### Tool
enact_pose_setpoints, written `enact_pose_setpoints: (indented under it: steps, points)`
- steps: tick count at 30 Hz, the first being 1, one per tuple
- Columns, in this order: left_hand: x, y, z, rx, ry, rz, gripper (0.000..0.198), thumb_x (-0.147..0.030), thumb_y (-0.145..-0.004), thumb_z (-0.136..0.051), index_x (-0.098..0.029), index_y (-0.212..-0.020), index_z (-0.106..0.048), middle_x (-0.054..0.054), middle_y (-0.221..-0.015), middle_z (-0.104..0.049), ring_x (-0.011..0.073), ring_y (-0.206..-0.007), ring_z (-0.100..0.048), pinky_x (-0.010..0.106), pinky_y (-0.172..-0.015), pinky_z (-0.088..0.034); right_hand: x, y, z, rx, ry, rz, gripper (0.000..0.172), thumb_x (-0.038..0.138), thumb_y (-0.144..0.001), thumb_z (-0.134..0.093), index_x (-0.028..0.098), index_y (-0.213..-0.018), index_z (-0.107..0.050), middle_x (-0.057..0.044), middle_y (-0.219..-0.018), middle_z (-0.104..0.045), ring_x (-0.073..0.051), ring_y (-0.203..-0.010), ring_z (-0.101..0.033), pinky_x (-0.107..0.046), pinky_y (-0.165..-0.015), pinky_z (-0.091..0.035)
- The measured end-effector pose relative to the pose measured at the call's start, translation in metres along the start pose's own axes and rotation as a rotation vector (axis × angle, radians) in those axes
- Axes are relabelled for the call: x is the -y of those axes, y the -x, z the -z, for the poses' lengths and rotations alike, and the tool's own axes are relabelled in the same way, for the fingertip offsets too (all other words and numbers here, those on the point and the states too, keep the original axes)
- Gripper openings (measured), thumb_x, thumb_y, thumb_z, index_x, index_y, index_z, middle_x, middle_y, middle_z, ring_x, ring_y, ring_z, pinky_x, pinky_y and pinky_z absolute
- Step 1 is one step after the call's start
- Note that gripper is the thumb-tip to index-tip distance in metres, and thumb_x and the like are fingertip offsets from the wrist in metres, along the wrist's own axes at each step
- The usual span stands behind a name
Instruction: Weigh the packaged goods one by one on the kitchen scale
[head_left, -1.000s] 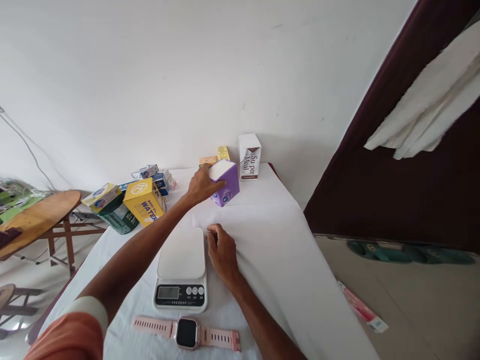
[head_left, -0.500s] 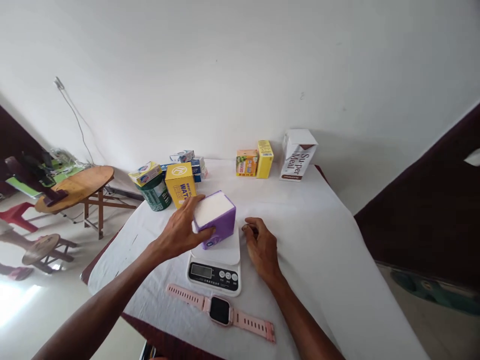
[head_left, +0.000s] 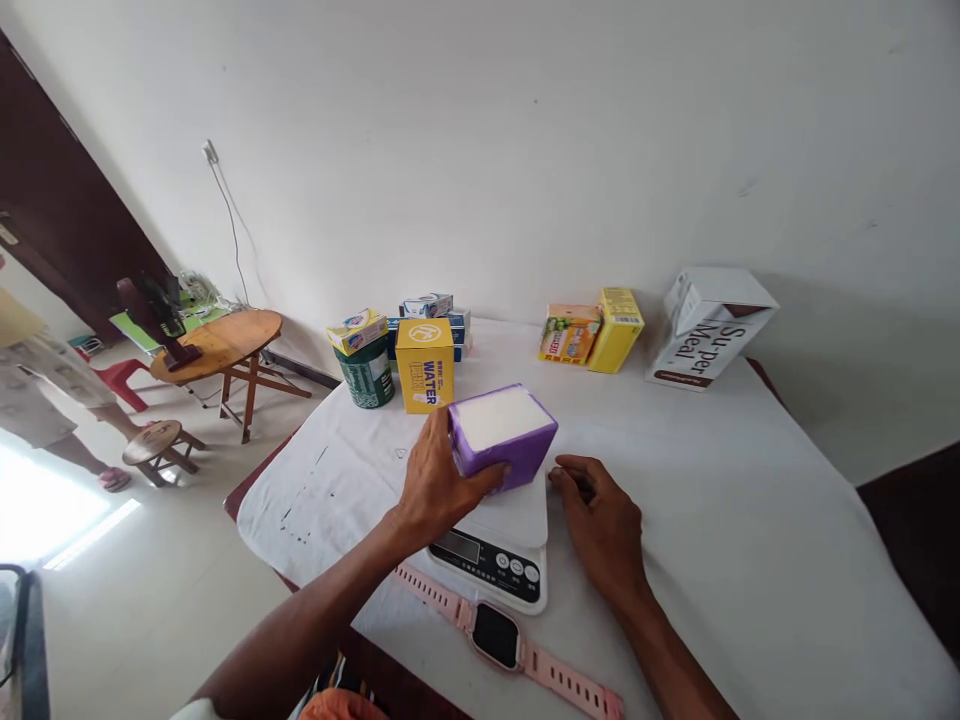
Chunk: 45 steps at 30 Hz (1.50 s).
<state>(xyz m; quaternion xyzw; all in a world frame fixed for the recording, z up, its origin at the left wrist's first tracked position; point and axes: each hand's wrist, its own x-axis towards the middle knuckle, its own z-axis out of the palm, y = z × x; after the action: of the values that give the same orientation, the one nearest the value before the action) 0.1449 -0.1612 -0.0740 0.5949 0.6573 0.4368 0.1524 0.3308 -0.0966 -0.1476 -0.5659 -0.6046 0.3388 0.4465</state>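
Note:
My left hand (head_left: 439, 480) grips the near side of a purple box with a white top (head_left: 501, 434), which sits on the white platform of a small kitchen scale (head_left: 495, 550). Just right of the scale, my right hand (head_left: 600, 520) rests on the white tablecloth with its fingers curled loosely; nothing shows in them. A pink smartwatch (head_left: 499, 635) lies flat in front of the scale near the table's front edge.
A yellow "WATER" box (head_left: 424, 364), a green tin (head_left: 366, 372) and small boxes stand at the back left. An orange and a yellow carton (head_left: 592, 338) and a "Super Meal" box (head_left: 705, 330) stand by the wall. A round wooden table (head_left: 217, 345), stools and a person stand left.
My left hand carried the purple box from the back of the table onto the scale. The view swung left, and my right hand stayed beside the scale.

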Motion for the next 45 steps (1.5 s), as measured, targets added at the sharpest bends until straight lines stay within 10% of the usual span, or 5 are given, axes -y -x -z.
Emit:
enact_pose_setpoints:
  steps: [15,22,29,36,45]
  points:
    - [0.105,0.004,0.111,-0.342,-0.106,0.086,0.053,-0.041,-0.073,-0.080,-0.020,-0.115,-0.055,0.009,-0.112,-0.068,0.0234,-0.091,-0.068,0.041,-0.079,-0.059,0.006,0.004,0.003,0.030,0.000,0.032,0.039,0.053,-0.081,-0.052,0.021,-0.098,-0.065,-0.011,-0.097,-0.074,-0.030,-0.092,-0.068,-0.043,-0.086,-0.051]
    - [0.136,-0.021,0.108,-0.320,0.014,0.042,0.064,-0.050,-0.078,-0.074,-0.019,-0.128,-0.049,0.015,-0.126,-0.062,0.0282,-0.104,-0.067,0.047,-0.087,-0.059,0.001,0.005,0.000,-0.009,-0.046,0.081,0.033,0.051,-0.082,-0.054,0.022,-0.095,-0.065,-0.011,-0.094,-0.074,-0.030,-0.091,-0.069,-0.044,-0.084,-0.051]
    - [0.093,0.032,0.080,-0.605,-0.227,0.025,0.081,-0.057,-0.080,-0.071,-0.013,-0.141,-0.041,0.018,-0.134,-0.049,0.0351,-0.117,-0.056,0.058,-0.099,-0.051,-0.002,0.006,-0.001,-0.004,-0.017,0.078,0.036,0.050,-0.088,-0.050,0.020,-0.101,-0.066,-0.009,-0.096,-0.074,-0.025,-0.090,-0.068,-0.037,-0.082,-0.052]
    - [0.070,0.021,0.036,0.206,0.202,0.079,0.053,-0.058,-0.100,-0.044,-0.026,-0.142,-0.045,0.011,-0.149,-0.049,0.0284,-0.136,-0.051,0.047,-0.111,-0.046,0.000,0.008,0.001,0.022,-0.018,0.042,0.037,0.050,-0.089,-0.051,0.019,-0.104,-0.065,-0.010,-0.099,-0.073,-0.026,-0.093,-0.067,-0.038,-0.085,-0.050]
    - [0.066,-0.004,-0.014,0.302,0.415,0.157,0.076,-0.070,-0.100,-0.026,-0.018,-0.155,-0.032,0.012,-0.164,-0.030,0.0272,-0.155,-0.020,0.046,-0.128,-0.014,0.002,0.005,0.011,0.012,-0.120,-0.018,0.030,0.051,-0.085,-0.062,0.026,-0.099,-0.069,-0.005,-0.089,-0.073,-0.027,-0.083,-0.068,-0.041,-0.075,-0.056]
